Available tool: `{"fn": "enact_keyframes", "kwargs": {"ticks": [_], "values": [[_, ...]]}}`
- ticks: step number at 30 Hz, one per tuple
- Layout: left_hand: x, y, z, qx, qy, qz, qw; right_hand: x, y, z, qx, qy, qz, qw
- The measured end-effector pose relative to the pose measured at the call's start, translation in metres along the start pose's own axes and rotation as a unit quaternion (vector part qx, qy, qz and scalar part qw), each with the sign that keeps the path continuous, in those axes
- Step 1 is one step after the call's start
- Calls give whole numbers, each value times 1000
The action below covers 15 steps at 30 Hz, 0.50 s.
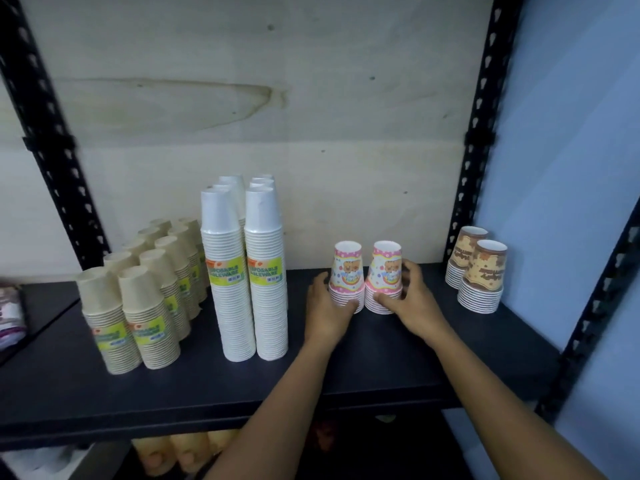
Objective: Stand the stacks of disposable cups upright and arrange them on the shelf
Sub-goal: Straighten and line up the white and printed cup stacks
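**Shelf Status: Both Hands on the Pink Cup Stacks**

1. Lower tier. Under the shelf board (346, 362), a row of pale orange items (187, 452) shows; it is too blurred to identify.

2. Arms. Two bare forearms reach up from the bottom edge and cross the front lip of the dark shelf board.

3. Left hand (327, 308). It grasps the left pink stack (346, 271) low down. The thumb lies across the front of the rims and the fingers curl round the stack's left side.

4. Right hand (414, 299). It grasps the right pink stack (385, 271). The thumb presses the lower rims at the front and the fingers wrap round the right side.

5. Task items. Both pink stacks stand upright, mouths down, on the middle of the shelf board. They are side by side and touch each other.

6. Left of the hands. The white stacks (242, 289) stand tall in two rows running toward the back, each front stack bearing a yellow-green label. Further left, the beige stacks (145, 306) stand shorter, also in two rows with the same kind of label. A wrapped packet (10, 313) lies at the left edge.

7. Right of the hands. Two brown stacks (483, 278) stand upright near the right upright (481, 116), well apart from the pink stacks.

8. Rear. A pale stained back panel (311, 116) closes the bay.
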<state>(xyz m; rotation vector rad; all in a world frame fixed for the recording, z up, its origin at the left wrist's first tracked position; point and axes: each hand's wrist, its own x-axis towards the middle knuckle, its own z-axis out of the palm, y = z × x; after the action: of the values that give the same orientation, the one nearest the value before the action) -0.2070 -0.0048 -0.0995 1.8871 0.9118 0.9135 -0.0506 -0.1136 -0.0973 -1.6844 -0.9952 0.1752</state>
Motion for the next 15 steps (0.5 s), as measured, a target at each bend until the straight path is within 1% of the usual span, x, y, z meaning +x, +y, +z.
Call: {"fn": "enact_keyframes", "kwargs": {"ticks": [4,10,15], "values": [[-8,-2,-7,1,-6,9,1000,-10,-2,-3,9,-19,20,1000],[-14,-5,-10,-17,-15,19,1000,-18,-1,-5,28,-32,24,999],[-10,-13,-8,-4,0,31,999,-18,4,-9,39,-32,31,998]]}}
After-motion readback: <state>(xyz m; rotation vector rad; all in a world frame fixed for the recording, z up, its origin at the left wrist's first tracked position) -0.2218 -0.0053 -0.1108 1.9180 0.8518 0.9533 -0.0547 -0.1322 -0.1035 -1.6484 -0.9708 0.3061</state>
